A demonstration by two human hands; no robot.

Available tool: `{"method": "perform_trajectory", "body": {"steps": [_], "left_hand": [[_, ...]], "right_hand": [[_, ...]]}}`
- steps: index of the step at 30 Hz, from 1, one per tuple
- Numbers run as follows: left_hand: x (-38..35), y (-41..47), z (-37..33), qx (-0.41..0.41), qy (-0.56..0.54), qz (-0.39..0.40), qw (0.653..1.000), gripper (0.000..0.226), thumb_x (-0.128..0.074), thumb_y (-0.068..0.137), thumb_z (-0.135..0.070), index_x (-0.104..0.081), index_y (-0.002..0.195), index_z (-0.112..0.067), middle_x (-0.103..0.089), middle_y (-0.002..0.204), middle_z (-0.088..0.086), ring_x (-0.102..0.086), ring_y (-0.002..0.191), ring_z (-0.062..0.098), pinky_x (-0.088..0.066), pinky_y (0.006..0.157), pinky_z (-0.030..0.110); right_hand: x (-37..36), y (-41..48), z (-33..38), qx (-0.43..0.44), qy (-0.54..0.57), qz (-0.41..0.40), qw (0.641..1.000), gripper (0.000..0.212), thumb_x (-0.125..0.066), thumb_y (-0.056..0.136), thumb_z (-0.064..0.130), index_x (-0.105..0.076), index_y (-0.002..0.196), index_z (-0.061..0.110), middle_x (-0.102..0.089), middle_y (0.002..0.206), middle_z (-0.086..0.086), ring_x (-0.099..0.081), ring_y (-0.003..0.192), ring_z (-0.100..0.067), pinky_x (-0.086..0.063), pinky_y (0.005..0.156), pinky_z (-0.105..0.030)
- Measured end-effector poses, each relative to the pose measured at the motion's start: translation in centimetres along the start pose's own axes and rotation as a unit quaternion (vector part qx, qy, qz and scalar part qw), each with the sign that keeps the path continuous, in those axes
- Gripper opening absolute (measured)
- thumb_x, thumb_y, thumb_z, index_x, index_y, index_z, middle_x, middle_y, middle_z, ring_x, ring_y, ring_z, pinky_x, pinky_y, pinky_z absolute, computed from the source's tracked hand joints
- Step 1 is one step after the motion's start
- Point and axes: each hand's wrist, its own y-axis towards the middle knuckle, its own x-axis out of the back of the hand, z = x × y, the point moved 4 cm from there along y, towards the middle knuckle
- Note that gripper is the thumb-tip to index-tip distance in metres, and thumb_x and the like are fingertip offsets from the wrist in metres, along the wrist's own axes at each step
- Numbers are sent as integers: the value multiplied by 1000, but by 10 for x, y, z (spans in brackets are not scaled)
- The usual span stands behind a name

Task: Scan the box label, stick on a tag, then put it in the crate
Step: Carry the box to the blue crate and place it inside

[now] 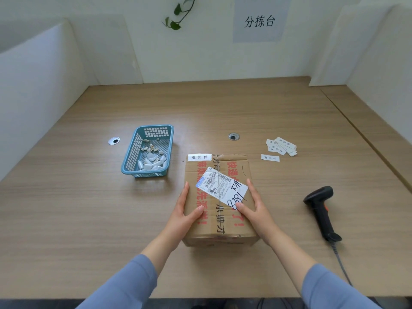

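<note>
With the left hand (186, 210) and right hand (253, 207) clasping opposite sides of the tagged cardboard box (219, 197), lift it level and keep the return tag (199, 157) pressed flat.

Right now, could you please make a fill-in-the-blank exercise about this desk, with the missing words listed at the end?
1. Both hands, left and right, grip the sides of the cardboard ____.
2. The black scanner lies on the table to the ____ of the box.
3. The basket holding paper scraps is ____ in colour.
4. A white tag is stuck at the box's far-____ corner.

Missing words: box; right; blue; left
</note>
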Motion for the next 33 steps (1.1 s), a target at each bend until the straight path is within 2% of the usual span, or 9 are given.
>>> {"method": "perform_trajectory", "body": {"steps": [4,8,11,13,15,18,24,30,33], "left_hand": [[4,15,-39,-46,13,-3,999,82,-68,85,-18,-20,146,-45,-41,143,-14,-50,112,-11,-51,82,10],[8,28,-81,-82,22,-3,996,81,-66,87,-18,-18,147,-43,-43,123,-29,-49,98,-23,-49,70,4],[10,36,-113,-121,37,-5,992,81,-66,87,-21,-17,148,-43,-39,132,-21,-49,109,-12,-50,76,6],[12,41,-134,-145,50,-6,988,81,-66,86,-25,-16,146,-46,-36,142,-14,-49,121,2,-50,92,19],[14,45,-152,-166,60,-9,984,81,-67,85,-28,-17,145,-49,-35,146,-11,-48,124,8,-48,98,28],[16,46,-175,-199,51,-11,979,81,-67,86,-27,-17,144,-51,-38,141,-14,-51,116,-2,-52,87,17],[21,45,-205,-248,50,-24,967,82,-65,87,-23,-15,148,-44,-27,147,-17,-44,116,-9,-48,78,3],[30,43,-211,-262,49,-42,963,82,-66,86,-22,-16,148,-43,-30,149,-14,-47,120,-2,-51,80,9],[34,43,-209,-259,40,-49,964,82,-66,86,-19,-17,148,-41,-35,145,-13,-48,115,-7,-50,75,6]], "right_hand": [[7,12,36,47,8,-12,999,79,-64,89,15,-20,149,40,-28,154,14,-32,139,-4,-35,107,-17],[16,26,74,96,4,-31,995,80,-67,85,27,-20,145,50,-31,154,13,-31,141,-6,-28,118,-38],[23,37,100,124,1,-36,992,79,-66,75,46,-20,135,67,-35,153,13,-35,140,-9,-33,115,-46],[27,41,119,146,4,-43,988,77,-66,76,44,-20,133,69,-36,152,13,-37,139,-10,-35,114,-46],[33,45,137,166,9,-48,985,77,-65,83,35,-20,137,64,-38,150,14,-41,136,-9,-37,112,-44],[39,52,161,195,6,-51,979,76,-65,87,30,-20,141,58,-39,150,14,-43,134,-9,-39,111,-43],[42,55,197,249,2,-48,967,76,-65,82,36,-21,136,64,-37,152,11,-38,138,-9,-35,114,-44],[33,60,206,270,9,-35,962,78,-66,84,31,-19,139,60,-34,154,5,-32,142,-14,-40,111,-39],[27,64,205,273,-2,-39,961,78,-65,79,40,-19,138,63,-33,155,5,-27,145,-14,-28,117,-48]]}}
